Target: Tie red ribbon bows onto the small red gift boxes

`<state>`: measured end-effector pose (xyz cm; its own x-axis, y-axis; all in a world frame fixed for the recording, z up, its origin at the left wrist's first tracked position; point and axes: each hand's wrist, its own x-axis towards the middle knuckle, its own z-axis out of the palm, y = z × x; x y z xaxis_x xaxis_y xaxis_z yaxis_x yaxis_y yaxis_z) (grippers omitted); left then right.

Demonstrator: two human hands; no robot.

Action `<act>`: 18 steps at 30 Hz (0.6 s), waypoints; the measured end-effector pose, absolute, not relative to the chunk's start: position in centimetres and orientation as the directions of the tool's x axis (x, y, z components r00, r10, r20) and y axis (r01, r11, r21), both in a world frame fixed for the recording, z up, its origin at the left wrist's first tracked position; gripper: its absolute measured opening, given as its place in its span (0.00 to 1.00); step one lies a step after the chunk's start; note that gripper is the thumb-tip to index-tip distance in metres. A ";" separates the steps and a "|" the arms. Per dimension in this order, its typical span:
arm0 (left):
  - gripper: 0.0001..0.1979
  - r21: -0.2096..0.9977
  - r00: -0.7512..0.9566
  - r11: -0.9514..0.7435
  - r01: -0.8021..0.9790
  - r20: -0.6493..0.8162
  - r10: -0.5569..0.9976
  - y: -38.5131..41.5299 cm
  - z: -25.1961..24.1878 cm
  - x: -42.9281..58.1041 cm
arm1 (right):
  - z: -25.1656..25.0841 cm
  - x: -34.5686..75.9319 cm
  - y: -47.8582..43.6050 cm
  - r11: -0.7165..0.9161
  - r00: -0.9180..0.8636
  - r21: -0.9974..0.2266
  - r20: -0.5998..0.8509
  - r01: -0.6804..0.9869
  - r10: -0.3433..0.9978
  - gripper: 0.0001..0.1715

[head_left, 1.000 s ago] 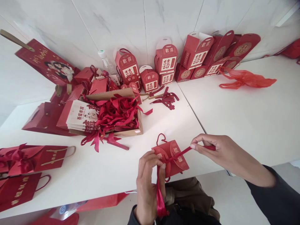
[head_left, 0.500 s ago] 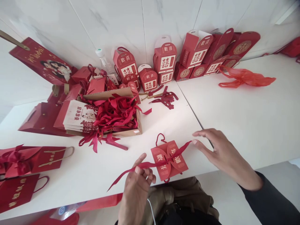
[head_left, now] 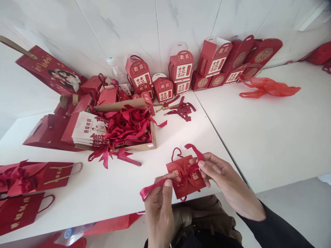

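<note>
A red gift box (head_left: 188, 187) with gold characters and rounded flaps lies at the table's front edge, a twisted cord loop at its far side. Across its middle runs a red ribbon (head_left: 155, 188). My left hand (head_left: 160, 203), at the box's left side, pinches the ribbon between thumb and fingers, its left end hanging past the fingers. Over the box's right side, my right hand (head_left: 217, 174) pinches the other part of the ribbon, whose tip curls up beyond the fingers. My fingers partly cover the box.
A cardboard box (head_left: 154, 137) of red ribbons stands at centre left, with cut cords (head_left: 183, 109) to its right. Red gift boxes (head_left: 183, 69) line the wall. A red plastic bag (head_left: 274, 86) lies at right. More red bags (head_left: 58, 175) sit at left.
My right hand has moved left over the box and now grips the ribbon. My left hand has shifted right and closed on its part. The ribbon ends now curl near my hands.
</note>
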<state>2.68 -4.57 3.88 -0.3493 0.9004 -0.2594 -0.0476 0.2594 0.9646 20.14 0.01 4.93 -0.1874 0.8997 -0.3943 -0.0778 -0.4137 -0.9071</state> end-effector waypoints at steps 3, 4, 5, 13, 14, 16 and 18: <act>0.17 0.965 -0.338 0.259 -0.031 -0.254 0.906 -4.6 3.6 2.7 | 4.9 19.8 -0.2 -0.432 -0.236 -0.893 -0.396 -0.128 0.887 0.20; 0.17 0.963 -0.329 0.268 -0.030 -0.263 0.907 -4.6 3.3 2.6 | 4.8 19.8 -0.2 -0.435 -0.231 -0.892 -0.400 -0.125 0.887 0.21; 0.18 0.958 -0.313 0.284 -0.036 -0.281 0.907 -4.6 3.0 2.5 | 4.6 19.7 -0.2 -0.437 -0.220 -0.893 -0.406 -0.112 0.887 0.21; 0.25 0.915 -0.323 0.381 -0.134 -0.404 0.856 -3.9 2.2 0.8 | 4.7 20.0 -0.3 -0.395 -0.195 -0.912 -0.409 0.111 0.891 0.22; 0.25 0.923 -0.314 0.378 -0.074 -0.382 0.869 -3.8 2.5 0.7 | 5.0 20.0 -0.5 -0.382 -0.178 -0.910 -0.407 0.158 0.896 0.21; 0.25 0.927 -0.310 0.372 0.045 -0.341 0.887 -3.6 3.2 1.0 | 5.3 20.0 -0.9 -0.324 -0.146 -0.910 -0.368 0.258 0.918 0.21; 0.25 0.919 -0.339 0.373 0.129 -0.312 0.887 -3.5 3.8 1.6 | 5.4 19.8 -1.3 -0.232 -0.117 -0.902 -0.291 0.363 0.949 0.20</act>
<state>1.57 -3.47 3.82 -0.3394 0.8873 -0.3124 0.1290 0.3729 0.9189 19.82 -1.35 5.45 -0.1165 0.9494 -0.2915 0.3630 -0.2325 -0.9023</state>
